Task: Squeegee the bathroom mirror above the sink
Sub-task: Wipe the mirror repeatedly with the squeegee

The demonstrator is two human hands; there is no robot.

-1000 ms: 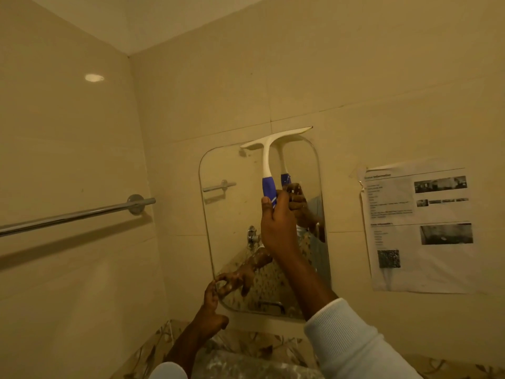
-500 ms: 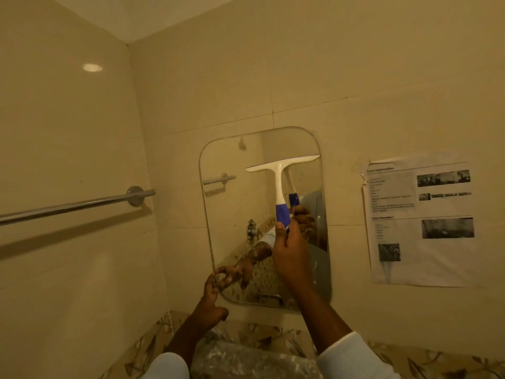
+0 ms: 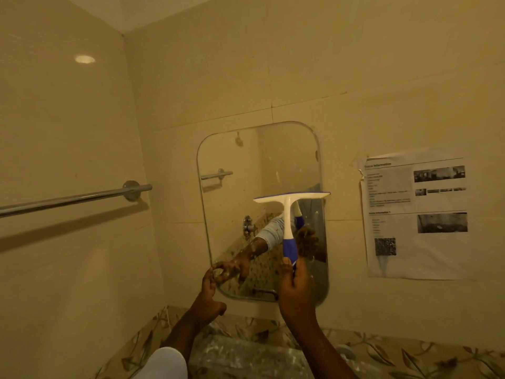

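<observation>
- Towel rail [image 3: 73, 199]: chrome bar w/ round wall mount, on L wall, runs roughly level toward the corner; casts a shadow below.
- Wall tiles [image 3: 355, 64]: glossy cream, large-format; ceiling-light glare on L wall.
- Left hand [image 3: 209, 295]: at mirror's lower-L corner, fingertips touching the rim, fingers curled, thumb apart; grips nothing. White sleeve [image 3: 164, 363] at bottom edge.
- Mirror [image 3: 246, 209]: frameless, rounded-corner rectangle, upright long axis, on back wall. Reflects rail, a tap fitting, both hands.
- Squeegee [image 3: 290, 212]: T-shaped, white plastic head, blue grip. Blade lies across mirror's R half about mid-height, near level, R end tipping up and overhanging the R rim; handle points down.
- Right hand [image 3: 296, 288]: closed around blue grip's lower end, thumb up along it; covers mirror's lower-R corner.
- Floral border tiles [image 3: 410, 354]: leaf pattern, below mirror.
- Printed sheet [image 3: 415, 214]: paper, creased, stuck to wall R of mirror; text too small to read, has photos + QR-type block.
</observation>
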